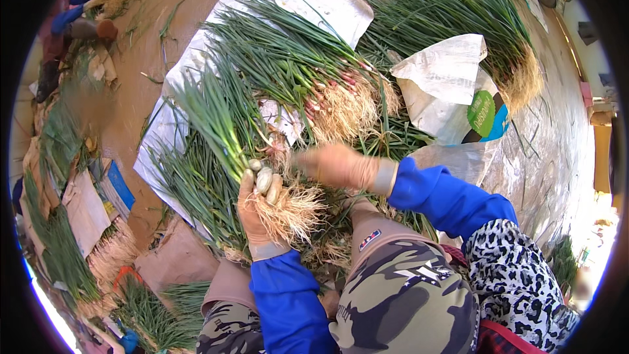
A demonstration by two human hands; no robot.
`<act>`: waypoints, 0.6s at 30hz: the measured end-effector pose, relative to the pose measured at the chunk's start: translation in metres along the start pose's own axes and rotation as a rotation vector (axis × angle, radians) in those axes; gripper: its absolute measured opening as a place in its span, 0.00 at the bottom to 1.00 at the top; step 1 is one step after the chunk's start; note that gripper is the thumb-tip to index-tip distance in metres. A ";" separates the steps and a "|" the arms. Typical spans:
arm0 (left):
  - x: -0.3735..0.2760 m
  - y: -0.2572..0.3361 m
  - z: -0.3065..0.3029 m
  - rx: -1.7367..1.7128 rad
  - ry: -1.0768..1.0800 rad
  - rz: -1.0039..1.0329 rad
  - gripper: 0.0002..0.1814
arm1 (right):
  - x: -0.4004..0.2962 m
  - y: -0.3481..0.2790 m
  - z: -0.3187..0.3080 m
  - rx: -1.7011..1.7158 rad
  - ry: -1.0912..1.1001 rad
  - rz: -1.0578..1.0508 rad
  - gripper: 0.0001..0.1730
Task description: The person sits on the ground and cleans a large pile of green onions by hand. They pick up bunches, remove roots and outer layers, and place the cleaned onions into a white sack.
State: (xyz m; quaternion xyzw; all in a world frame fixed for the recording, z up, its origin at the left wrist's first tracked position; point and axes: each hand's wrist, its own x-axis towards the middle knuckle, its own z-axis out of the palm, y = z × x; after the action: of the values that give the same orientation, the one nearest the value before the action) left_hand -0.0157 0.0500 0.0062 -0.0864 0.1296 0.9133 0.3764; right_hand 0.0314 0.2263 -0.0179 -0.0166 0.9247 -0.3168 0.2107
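Note:
My left hand [260, 206], in an orange-tan glove with a grey cuff, grips a bunch of green onions [226, 142]. Its leaves point up and left, and its pale roots spread to the right of the fingers. To the upper right, my right hand [339, 167], gloved alike, is blurred, and its fingers cannot be made out clearly. Just beyond the hands, a pile of green onions [275, 59] with reddish bulbs and matted roots lies across a white woven sheet [167, 103]. More green onion leaves [196, 182] lie beneath and left of my left hand.
A large heap of green onions [457, 19] lies at the upper right, beside a folded printed sack [437, 88]. At the upper left, another person's hands [100, 0] hold a rooted bunch. More bunches [69, 255] and brown sheeting [172, 255] lie at the left on wet ground.

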 end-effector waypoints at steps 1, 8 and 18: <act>-0.004 0.004 -0.004 0.024 0.037 0.012 0.13 | 0.011 -0.012 -0.029 -0.021 0.022 0.159 0.20; 0.006 -0.018 -0.013 0.028 0.171 -0.010 0.11 | 0.068 0.046 -0.038 -0.102 0.291 0.590 0.17; -0.004 0.013 -0.016 -0.011 0.043 0.176 0.10 | 0.053 -0.015 -0.016 0.087 0.159 0.296 0.15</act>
State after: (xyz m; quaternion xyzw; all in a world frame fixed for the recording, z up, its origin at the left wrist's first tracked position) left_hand -0.0208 0.0335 -0.0058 -0.0964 0.1397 0.9415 0.2913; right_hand -0.0251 0.2146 -0.0179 0.1538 0.9163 -0.3222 0.1816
